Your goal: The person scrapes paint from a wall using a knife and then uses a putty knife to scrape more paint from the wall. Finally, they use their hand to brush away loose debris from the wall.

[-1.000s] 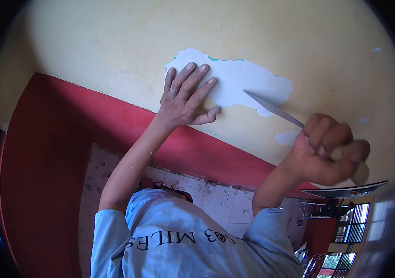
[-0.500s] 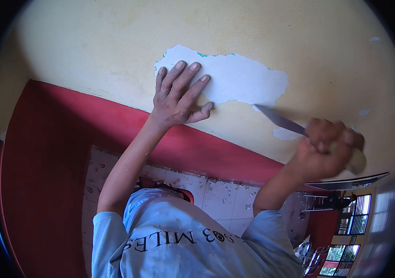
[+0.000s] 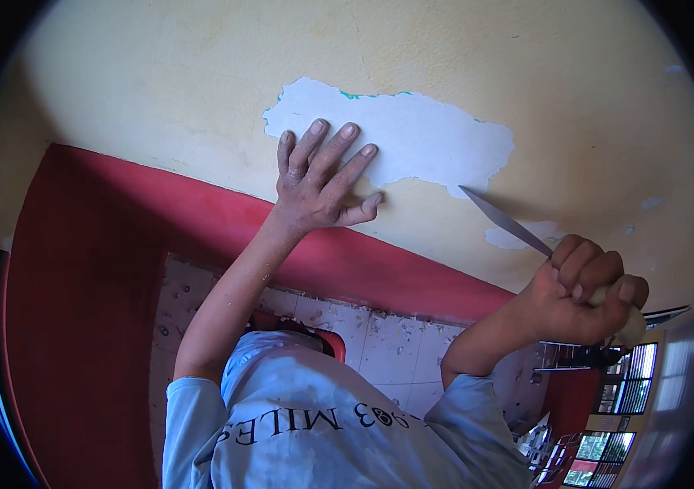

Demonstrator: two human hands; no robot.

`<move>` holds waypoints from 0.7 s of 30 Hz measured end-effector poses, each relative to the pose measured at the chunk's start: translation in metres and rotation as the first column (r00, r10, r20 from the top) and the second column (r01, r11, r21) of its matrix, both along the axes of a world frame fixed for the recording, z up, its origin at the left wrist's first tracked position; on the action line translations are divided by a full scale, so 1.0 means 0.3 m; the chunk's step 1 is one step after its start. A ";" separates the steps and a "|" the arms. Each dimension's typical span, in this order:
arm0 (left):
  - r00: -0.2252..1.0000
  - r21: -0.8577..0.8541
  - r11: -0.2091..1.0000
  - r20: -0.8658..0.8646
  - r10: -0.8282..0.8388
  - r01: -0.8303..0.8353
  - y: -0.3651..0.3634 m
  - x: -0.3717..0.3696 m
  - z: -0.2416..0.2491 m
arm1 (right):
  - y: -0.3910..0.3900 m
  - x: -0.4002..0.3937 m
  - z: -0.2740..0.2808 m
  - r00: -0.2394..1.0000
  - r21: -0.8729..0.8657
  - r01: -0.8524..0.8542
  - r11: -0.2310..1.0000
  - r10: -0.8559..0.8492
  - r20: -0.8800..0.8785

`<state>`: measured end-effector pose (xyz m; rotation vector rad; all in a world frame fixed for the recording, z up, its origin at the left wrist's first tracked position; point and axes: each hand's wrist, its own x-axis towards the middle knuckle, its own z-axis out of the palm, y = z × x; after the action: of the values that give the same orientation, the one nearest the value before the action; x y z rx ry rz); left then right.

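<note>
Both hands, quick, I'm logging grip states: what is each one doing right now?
Left hand: open, fingers spread against the wall, holding nothing visible.
Right hand: closed, gripping a flat-bladed tool by its handle.

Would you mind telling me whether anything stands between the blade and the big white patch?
Nothing visible does: the tip of the blade in the right hand is at the lower edge of the white patch. The left hand overlaps only the patch's left part, apart from the blade.
</note>
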<state>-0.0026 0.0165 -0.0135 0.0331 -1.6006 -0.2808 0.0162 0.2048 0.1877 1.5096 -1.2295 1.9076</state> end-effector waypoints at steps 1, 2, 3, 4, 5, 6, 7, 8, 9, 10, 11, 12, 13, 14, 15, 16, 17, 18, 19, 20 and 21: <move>1.000 0.003 1.000 0.006 0.004 -0.004 0.000 0.001 -0.002 | -0.002 -0.004 -0.003 1.000 0.047 0.012 0.999 -0.011 -0.007; 1.000 0.006 1.000 0.012 0.005 -0.005 0.001 0.003 -0.003 | -0.006 -0.009 -0.006 1.000 0.094 0.027 0.995 -0.026 -0.015; 1.000 0.007 1.000 0.014 0.005 -0.005 0.002 0.003 -0.002 | -0.005 -0.011 -0.007 0.999 0.139 0.043 0.989 -0.039 -0.027; 1.000 0.005 1.000 0.008 0.001 -0.001 0.001 0.001 0.000 | 0.000 -0.009 -0.007 0.999 0.120 0.032 0.992 -0.028 -0.037; 1.000 0.006 1.000 0.003 -0.001 0.001 0.002 0.002 0.001 | 0.006 -0.006 -0.006 0.999 0.103 0.019 0.994 -0.015 -0.046; 1.000 0.008 1.000 0.000 -0.002 0.002 0.003 0.005 -0.001 | 0.010 -0.004 -0.007 0.999 0.089 0.005 0.996 0.000 -0.053; 1.000 -0.036 0.999 0.006 0.009 -0.009 0.001 0.009 -0.002 | 0.009 -0.002 -0.011 0.999 0.101 0.006 0.995 -0.001 -0.046; 1.000 -0.081 0.997 0.010 0.019 -0.018 -0.004 0.014 0.002 | 0.008 0.002 -0.015 0.999 0.111 0.008 0.994 -0.004 -0.039; 0.999 -0.128 0.991 0.012 0.031 -0.029 -0.009 0.016 0.005 | 0.006 0.004 -0.017 0.999 0.120 0.010 0.993 -0.006 -0.035; 0.999 -0.132 0.991 0.018 0.028 -0.025 -0.012 0.014 0.006 | 0.005 0.002 -0.016 0.999 0.123 0.001 0.992 0.003 -0.034; 0.999 -0.135 0.991 0.025 0.025 -0.022 -0.011 0.014 0.005 | 0.004 -0.001 -0.015 0.999 0.128 -0.007 0.992 0.011 -0.032; 0.999 -0.137 0.990 0.034 0.021 -0.016 -0.008 0.018 0.002 | 0.005 -0.001 -0.016 0.999 0.133 -0.014 0.991 0.018 -0.027; 0.999 -0.135 0.991 0.034 0.016 -0.012 -0.005 0.020 0.002 | 0.002 0.001 -0.011 0.999 0.163 -0.014 0.987 0.021 -0.044; 0.999 -0.133 0.991 0.031 0.013 -0.009 -0.004 0.019 0.005 | 0.004 0.008 -0.014 0.999 0.133 -0.012 0.991 0.019 -0.049; 1.000 -0.130 0.991 0.026 0.012 -0.008 -0.004 0.017 0.012 | 0.006 0.015 -0.016 0.998 0.104 -0.012 0.994 0.018 -0.057; 0.999 -0.126 0.992 0.043 -0.008 0.013 -0.001 0.017 0.021 | 0.005 0.018 -0.017 0.998 0.079 -0.017 0.997 0.022 -0.062; 0.998 -0.119 0.992 0.063 -0.029 0.036 0.008 0.021 0.031 | 0.005 0.016 -0.016 0.998 0.118 -0.018 0.993 0.025 -0.056; 0.995 -0.116 0.991 0.084 -0.053 0.062 0.020 0.025 0.045 | 0.008 0.012 -0.017 0.998 0.154 -0.017 0.988 0.025 -0.049; 0.989 -0.062 0.995 0.129 -0.067 0.076 0.046 0.029 0.066 | 0.010 0.010 -0.020 0.999 0.188 -0.016 0.982 0.024 -0.042; 0.992 -0.064 0.996 0.114 -0.050 0.058 0.058 0.018 0.066 | 0.010 0.013 -0.022 1.000 0.162 -0.003 0.987 0.008 -0.030; 0.995 -0.063 0.997 0.096 -0.031 0.037 0.066 0.005 0.062 | 0.005 0.019 -0.022 1.000 0.138 0.007 0.990 -0.005 -0.020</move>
<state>-0.0012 0.0363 0.0051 -0.0312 -1.7056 -0.2565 0.0220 0.2064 0.1812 1.5874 -1.3809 1.8326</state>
